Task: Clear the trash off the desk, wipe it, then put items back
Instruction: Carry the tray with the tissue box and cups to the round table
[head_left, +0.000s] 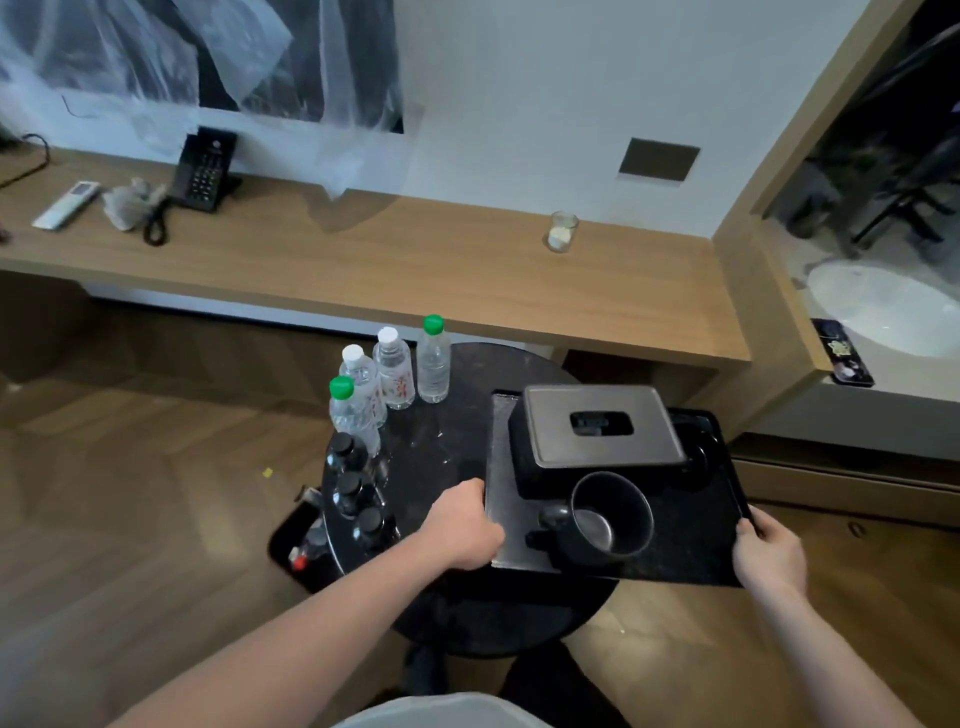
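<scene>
Both hands hold a black tray (691, 540) over the right part of a round black side table (441, 457). My left hand (462, 525) grips the tray's left edge and my right hand (769, 551) grips its near right corner. A black tissue box (597, 431) with a grey lid and a black kettle (608, 514) with its mouth open stand on the tray. The long wooden desk (415, 260) runs behind the table. A glass (562, 232) stands on it at the right; a crumpled grey cloth (130, 203) lies at its left.
Several water bottles (395, 374) and dark-capped small bottles (353, 488) stand on the side table's left half. A black phone (205, 169) and a white remote (67, 203) sit on the desk's left. A black bin (301, 540) stands on the floor under the table. A washbasin (883, 306) is at the right.
</scene>
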